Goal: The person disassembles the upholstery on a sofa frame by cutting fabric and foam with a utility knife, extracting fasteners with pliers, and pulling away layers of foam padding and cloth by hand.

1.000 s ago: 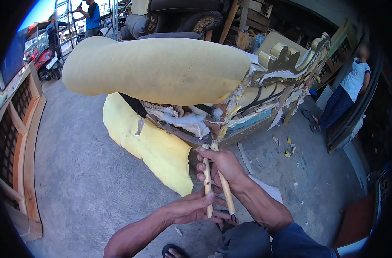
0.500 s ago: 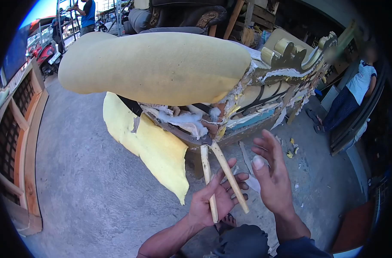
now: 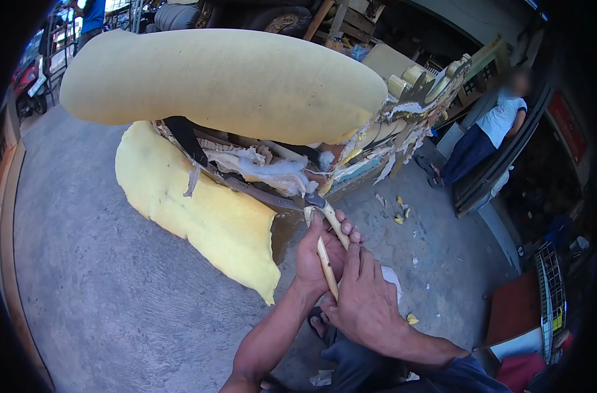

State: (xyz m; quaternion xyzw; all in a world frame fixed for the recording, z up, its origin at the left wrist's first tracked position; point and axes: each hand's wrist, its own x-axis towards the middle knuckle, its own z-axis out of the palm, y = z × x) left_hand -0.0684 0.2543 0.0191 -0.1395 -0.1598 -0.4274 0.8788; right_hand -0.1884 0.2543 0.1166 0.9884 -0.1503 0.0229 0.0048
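My left hand (image 3: 319,257) is closed around the upper part of a tool with two pale wooden handles (image 3: 327,267). Lower down, my right hand (image 3: 365,288) wraps round the same handles, its fingertips near my left fingers. The tool's dark metal head (image 3: 315,199) touches the lower front edge of a stripped sofa frame (image 3: 262,195), where torn lining and white stuffing (image 3: 282,171) show. A long beige foam pad (image 3: 226,85) lies along the top of the frame. Yellow foam (image 3: 200,213) hangs from its front down to the floor.
A person (image 3: 491,134) stands at the right beside leaning dark panels (image 3: 508,147). Foam scraps (image 3: 400,216) lie on the concrete floor (image 3: 148,308). A wooden frame (image 3: 9,216) is at the far left, and a dark armchair (image 3: 272,18) stands behind the sofa.
My right hand left the handles, opened, and is now closed on them again. My left hand, open under the handles half a second ago, has closed higher up. The view has shifted right.
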